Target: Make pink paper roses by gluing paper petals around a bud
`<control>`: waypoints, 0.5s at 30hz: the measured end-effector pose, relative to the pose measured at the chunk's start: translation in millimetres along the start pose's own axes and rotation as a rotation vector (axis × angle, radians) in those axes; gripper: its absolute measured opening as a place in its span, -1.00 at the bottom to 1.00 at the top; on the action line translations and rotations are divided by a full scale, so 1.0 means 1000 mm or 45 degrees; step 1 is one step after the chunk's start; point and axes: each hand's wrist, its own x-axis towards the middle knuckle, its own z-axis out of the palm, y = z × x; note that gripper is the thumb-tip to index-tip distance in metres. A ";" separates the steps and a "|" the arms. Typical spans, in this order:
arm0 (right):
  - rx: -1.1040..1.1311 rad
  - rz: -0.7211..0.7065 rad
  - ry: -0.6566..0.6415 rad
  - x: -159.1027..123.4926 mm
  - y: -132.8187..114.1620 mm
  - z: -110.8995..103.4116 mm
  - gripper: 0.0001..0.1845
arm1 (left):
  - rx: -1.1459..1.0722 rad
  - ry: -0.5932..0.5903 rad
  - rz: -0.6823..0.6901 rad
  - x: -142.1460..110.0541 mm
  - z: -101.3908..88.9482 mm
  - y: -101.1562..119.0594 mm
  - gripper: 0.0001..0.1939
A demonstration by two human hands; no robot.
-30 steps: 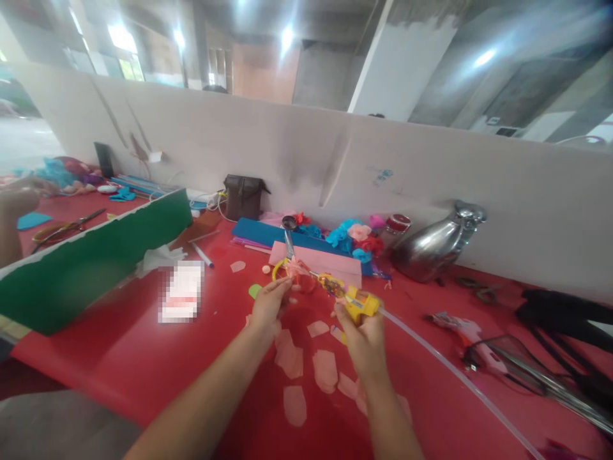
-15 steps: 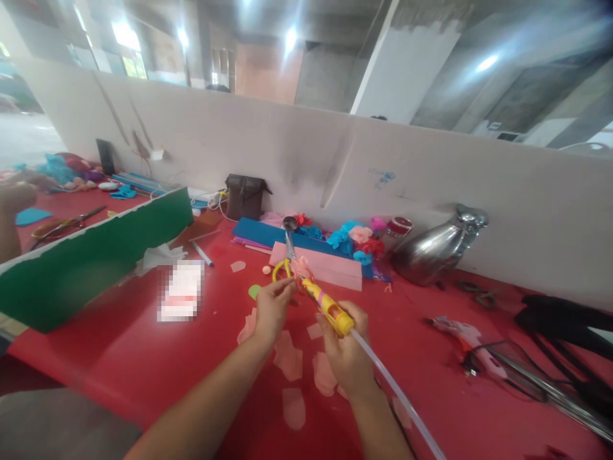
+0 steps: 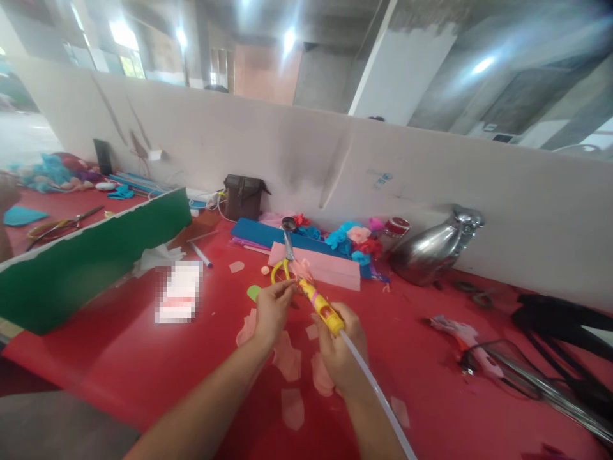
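Note:
In my right hand [image 3: 342, 345] is a yellow glue gun [image 3: 330, 318], with a long clear glue stick [image 3: 376, 383] trailing from its rear. Its nozzle end points up and left, close to the fingertips of my left hand [image 3: 274, 313]. Those fingertips are pinched together at the base of a pink paper flower [image 3: 302, 269]; the exact grip point is hidden. Just beyond lie scissors with yellow handles [image 3: 280, 271]. Pale pink paper petals [image 3: 292, 409] are scattered under and around both hands. A green paper piece [image 3: 253, 292] rests beside my left hand.
Behind are a pink paper strip [image 3: 330, 271], finished paper flowers [image 3: 359, 235] and a metal jug [image 3: 426, 249]. A green board [image 3: 96, 262] stands at left. A pink glue gun [image 3: 469, 338] lies at right. Another person's hand [image 3: 6, 191] shows at far left.
The glue gun and my right hand have shifted slightly left, and the glue stick's rear end has swung left. My left hand stays nearly still at the flower.

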 end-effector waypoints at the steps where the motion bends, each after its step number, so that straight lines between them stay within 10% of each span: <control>1: -0.002 0.001 -0.003 0.000 0.000 0.000 -0.76 | -0.001 -0.003 0.001 0.000 0.000 0.000 -0.74; 15: 0.035 0.025 -0.036 0.001 0.000 -0.003 -0.77 | -0.041 0.027 -0.004 0.000 0.000 0.001 -0.77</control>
